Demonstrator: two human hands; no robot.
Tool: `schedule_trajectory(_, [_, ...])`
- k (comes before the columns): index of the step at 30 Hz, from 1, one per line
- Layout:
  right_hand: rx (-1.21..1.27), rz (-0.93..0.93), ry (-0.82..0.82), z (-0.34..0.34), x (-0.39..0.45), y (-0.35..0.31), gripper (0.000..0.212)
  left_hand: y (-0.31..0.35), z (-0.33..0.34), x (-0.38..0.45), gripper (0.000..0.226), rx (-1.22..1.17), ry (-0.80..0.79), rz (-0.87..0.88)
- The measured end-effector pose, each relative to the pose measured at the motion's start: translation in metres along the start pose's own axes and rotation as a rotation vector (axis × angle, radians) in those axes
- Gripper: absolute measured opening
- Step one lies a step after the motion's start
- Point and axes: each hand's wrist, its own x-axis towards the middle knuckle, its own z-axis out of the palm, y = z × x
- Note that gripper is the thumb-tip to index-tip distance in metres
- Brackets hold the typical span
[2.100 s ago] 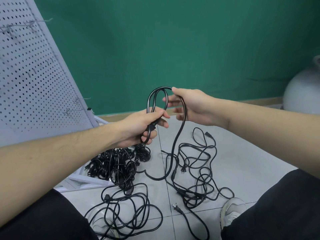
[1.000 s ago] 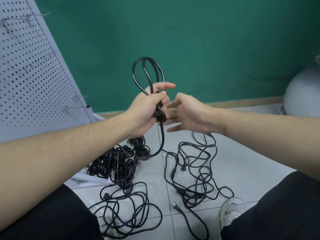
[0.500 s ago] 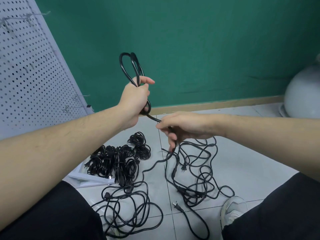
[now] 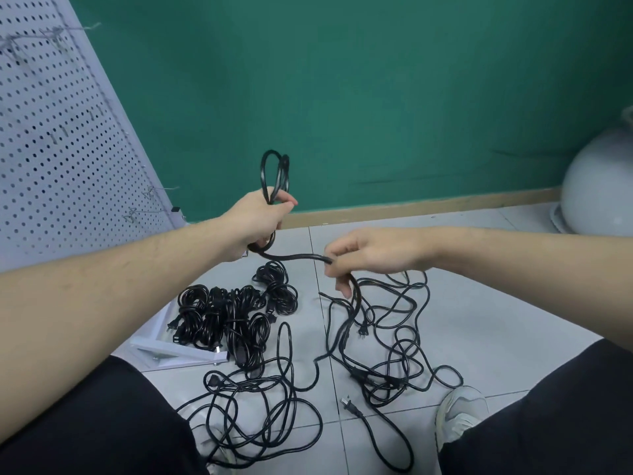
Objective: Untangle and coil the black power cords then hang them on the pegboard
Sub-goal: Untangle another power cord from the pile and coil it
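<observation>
A green wall (image 4: 376,97) meets pale floor tiles (image 4: 479,320) at a tan baseboard (image 4: 428,204).

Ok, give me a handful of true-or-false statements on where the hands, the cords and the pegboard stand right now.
1. The left hand holds a few loops of the black cord upright above its grip. True.
2. The right hand is empty and rests on the floor. False: it pinches the same cord, which runs from the left hand across to it and then drops to the floor.
3. Several coiled cords lie bundled on the floor by the foot of the pegboard. True.
4. Coiled cords already hang on the pegboard hooks. False: no cord shows on the visible hooks.
5. All remaining cords on the floor are neatly coiled. False: loose tangled cords sprawl between the person's legs.
</observation>
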Motion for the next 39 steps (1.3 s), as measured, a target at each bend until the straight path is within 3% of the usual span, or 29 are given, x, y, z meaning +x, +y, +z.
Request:
schedule_trajectory(4, [0.228, -0.001, -0.012, -0.010, -0.002, 0.009, 0.012, 0.002, 0.002, -0.003, 0.012, 0.183, -0.020, 0.074])
schedule_trajectory(7, [0.008, -0.027, 0.161, -0.023, -0.006, 0.008, 0.010, 0.003, 0.002, -0.009, 0.016, 0.263, -0.112, 0.078])
schedule_trajectory(10, [-0.120, -0.020, 0.387, -0.035, -0.009, 0.004, 0.024, 0.009, 0.009, -0.018, 0.032, 0.290, -0.192, 0.089])
schedule_trajectory(12, [-0.132, 0.041, 0.527, -0.041, -0.009, 0.006, 0.047, 0.015, 0.015, -0.026, 0.050, 0.240, -0.258, 0.072])
schedule_trajectory(15, [-0.201, 0.177, 0.625, -0.046, -0.008, 0.011, 0.063, 0.023, 0.020, -0.033, 0.075, 0.162, -0.354, 0.025])
schedule_trajectory(18, [-0.008, 0.128, 0.622, -0.049, -0.005, 0.016, 0.052, 0.026, 0.021, -0.036, 0.073, 0.109, -0.440, 0.052])
schedule_trajectory(22, [0.232, -0.019, 0.560, -0.058, -0.005, 0.021, 0.012, 0.017, 0.022, -0.035, 0.023, 0.182, -0.460, 0.136])
schedule_trajectory(23, [0.258, -0.056, 0.574, -0.059, -0.006, 0.022, 0.009, 0.015, 0.022, -0.035, 0.015, 0.166, -0.483, 0.114])
schedule_trajectory(27, [0.383, -0.100, 0.652, -0.061, -0.009, 0.023, 0.010, 0.015, 0.025, -0.041, 0.026, 0.008, -0.556, 0.085])
schedule_trajectory(32, [0.447, 0.116, 0.395, -0.051, -0.009, 0.020, 0.028, 0.017, 0.030, -0.042, 0.029, -0.215, -0.577, 0.035])
schedule_trajectory(36, [0.723, -0.017, 0.330, -0.046, -0.008, 0.008, 0.027, 0.017, 0.026, -0.040, 0.031, -0.420, -0.588, -0.060])
schedule_trajectory(39, [0.686, -0.067, 0.389, -0.040, 0.001, 0.005, 0.027, 0.020, 0.029, -0.042, 0.032, -0.498, -0.600, -0.092])
